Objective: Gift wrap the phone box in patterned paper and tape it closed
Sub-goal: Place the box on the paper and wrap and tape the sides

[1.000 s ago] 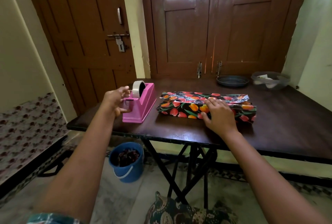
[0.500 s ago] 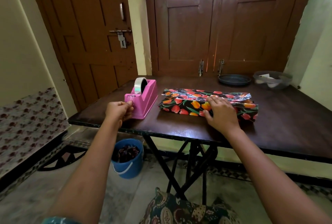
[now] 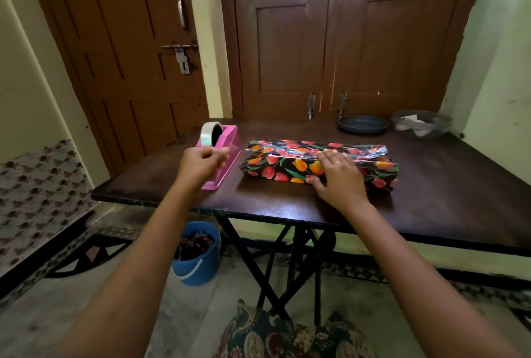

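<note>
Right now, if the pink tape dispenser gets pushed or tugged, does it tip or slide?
Probably slides: the tape dispenser sits flat on a glossy table. Tipping looks unlikely given its broad wedge base. It stands near the front edge, so a hard pull could drop it.

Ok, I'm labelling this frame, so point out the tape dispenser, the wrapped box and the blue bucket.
tape dispenser (image 3: 227, 175): head view, pink side wall.
wrapped box (image 3: 273, 168): head view, left part of its patterned front.
blue bucket (image 3: 208, 267): head view, outer wall.
</note>
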